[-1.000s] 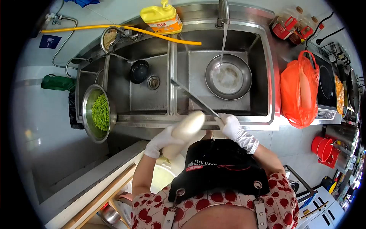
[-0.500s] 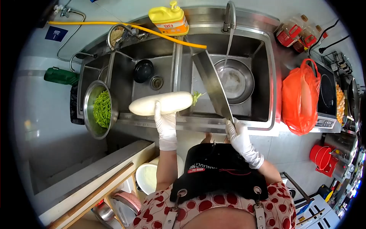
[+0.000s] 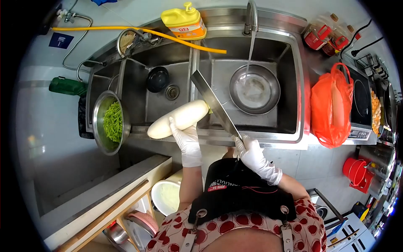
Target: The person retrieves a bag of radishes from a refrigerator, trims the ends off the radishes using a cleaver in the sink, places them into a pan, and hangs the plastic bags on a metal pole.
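My gloved left hand grips a long white radish from below, tilted with its leafy end up to the right, over the front edge of the sink. In my gloved right hand is the handle of a large kitchen knife. Its broad blade slants up and left, right at the radish's leafy tip and mostly covering the greens; whether the edge touches the radish I cannot tell. Water runs from the faucet into a round metal basin in the right sink bowl.
A metal bowl of cut green vegetables sits on the sink's left end. The left sink bowl holds a black dish. A yellow hose and yellow jug are behind. A red plastic bag stands at right.
The knife has moved left, up against the radish's leafy end. The radish has tipped, its blunt end lower and its leafy end pointing up more.
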`<state>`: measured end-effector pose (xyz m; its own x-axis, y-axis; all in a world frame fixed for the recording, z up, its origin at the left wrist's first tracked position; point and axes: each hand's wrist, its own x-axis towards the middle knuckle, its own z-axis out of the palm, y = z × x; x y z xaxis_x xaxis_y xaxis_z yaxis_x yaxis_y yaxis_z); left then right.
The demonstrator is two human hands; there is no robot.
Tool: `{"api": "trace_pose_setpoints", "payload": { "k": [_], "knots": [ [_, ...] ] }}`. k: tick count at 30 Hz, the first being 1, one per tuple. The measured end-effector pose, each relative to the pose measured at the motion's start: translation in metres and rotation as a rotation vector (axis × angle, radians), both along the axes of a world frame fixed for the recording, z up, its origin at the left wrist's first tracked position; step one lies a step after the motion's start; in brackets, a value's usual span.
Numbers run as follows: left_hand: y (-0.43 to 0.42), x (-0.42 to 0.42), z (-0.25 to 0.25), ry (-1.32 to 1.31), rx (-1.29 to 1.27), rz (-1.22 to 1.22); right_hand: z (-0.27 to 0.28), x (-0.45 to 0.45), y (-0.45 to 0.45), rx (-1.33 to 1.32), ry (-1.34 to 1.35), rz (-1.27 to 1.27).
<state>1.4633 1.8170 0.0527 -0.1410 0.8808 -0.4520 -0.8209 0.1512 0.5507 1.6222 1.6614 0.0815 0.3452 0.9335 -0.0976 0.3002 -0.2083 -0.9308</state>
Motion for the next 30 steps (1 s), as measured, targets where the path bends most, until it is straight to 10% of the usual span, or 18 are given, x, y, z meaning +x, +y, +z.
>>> {"api": "trace_pose_setpoints", "payload": {
  "k": [11, 30],
  "knots": [
    [-0.001, 0.0, -0.011, -0.025, -0.029, 0.024, -0.011, -0.017, 0.002, 0.076, -0.406, 0.056],
    [0.004, -0.01, -0.003, 0.13, -0.025, 0.05, -0.034, -0.05, 0.0, 0.02, -0.361, 0.127]
  ]
}}
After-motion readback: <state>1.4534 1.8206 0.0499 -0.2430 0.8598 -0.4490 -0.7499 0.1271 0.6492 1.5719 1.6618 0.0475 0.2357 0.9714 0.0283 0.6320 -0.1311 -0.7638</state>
